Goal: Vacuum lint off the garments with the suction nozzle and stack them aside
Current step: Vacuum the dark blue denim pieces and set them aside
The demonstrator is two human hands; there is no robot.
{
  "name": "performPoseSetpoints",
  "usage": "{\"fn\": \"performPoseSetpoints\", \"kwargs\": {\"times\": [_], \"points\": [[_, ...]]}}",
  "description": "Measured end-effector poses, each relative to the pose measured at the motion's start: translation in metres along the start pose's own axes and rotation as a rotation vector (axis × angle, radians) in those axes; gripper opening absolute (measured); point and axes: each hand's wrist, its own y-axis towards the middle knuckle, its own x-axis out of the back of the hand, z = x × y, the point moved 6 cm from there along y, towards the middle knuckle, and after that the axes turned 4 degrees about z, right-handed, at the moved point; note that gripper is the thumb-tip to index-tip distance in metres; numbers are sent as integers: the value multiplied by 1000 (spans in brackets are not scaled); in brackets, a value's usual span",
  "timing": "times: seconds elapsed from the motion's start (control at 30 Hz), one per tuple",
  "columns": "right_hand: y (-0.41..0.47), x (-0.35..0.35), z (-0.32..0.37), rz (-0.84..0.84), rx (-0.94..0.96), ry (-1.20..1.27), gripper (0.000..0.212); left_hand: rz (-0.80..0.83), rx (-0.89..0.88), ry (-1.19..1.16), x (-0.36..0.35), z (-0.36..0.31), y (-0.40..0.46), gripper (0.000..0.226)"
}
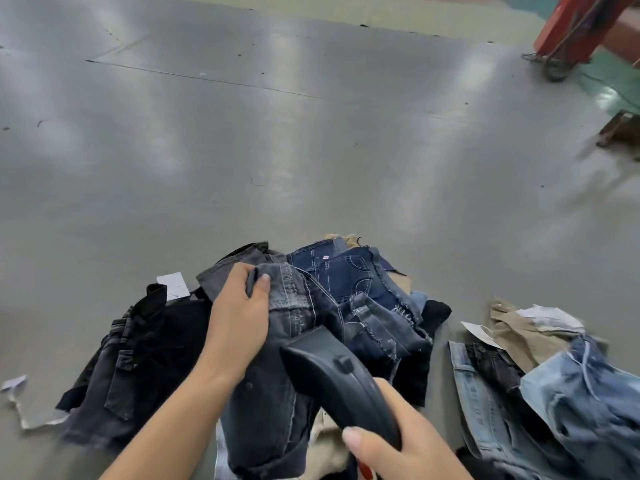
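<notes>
Right hand (398,441), at 6 o'clock and nearest the camera: fingers and thumb wrapped round the rear of the black suction nozzle (332,379). Nozzle body angles up toward 11 o'clock; its front end lies over the dark grey denim garment (298,306). Whether the tip touches the cloth cannot be told.

Left hand (239,317), just beyond toward 11 o'clock: fingers curled over the top edge of the same garment, thumb pressed on its front, so the waistband fold is pinched. Forearm enters from 7 o'clock.

The held garment sits on a central heap. Black jeans (138,355) lie at 9 o'clock of the heap; navy denim shorts (349,275) with frayed hems at 1 o'clock, touching the held piece.

At 4 o'clock, apart from the heap across a strip of bare floor, a second pile: light blue jeans (568,403) with a khaki garment (519,334) behind, paper tag on top.

White paper scraps (20,393) at 8 o'clock, near the edge of the black jeans.

Farther: grey floor (277,133) runs open from 9 through 1 o'clock. At 2 o'clock, far, a red post (575,26) on green flooring.
</notes>
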Motion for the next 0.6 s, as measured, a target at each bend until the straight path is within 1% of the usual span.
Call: {"fn": "performPoseSetpoints", "kwargs": {"times": [0.03, 0.07, 0.23, 0.33, 0.4, 0.47, 0.6], "points": [[-1, 0, -2, 2, 14, 19, 45, 0, -12, 15, -1, -1, -2, 22], [-4, 1, -4, 1, 38, 32, 42, 0, -20, 29, -2, -2, -2, 21], [0, 14, 4, -92, 112, 112, 45, 18, -92, 118, -8, -10, -8, 22], [-3, 31, 6, -145, 81, 351, 34, 85, -104, 178, -19, -7, -19, 21], [-5, 41, 6, -165, 52, 422, 27, 83, -86, 174, -19, -2, -19, 18], [-6, 41, 5, -117, 49, 417, 29, 36, -42, 125, -12, 3, -12, 17], [-4, 16, 1, -6, 82, 159, 42, -33, 74, -37, -2, 11, 2, 19]]}}
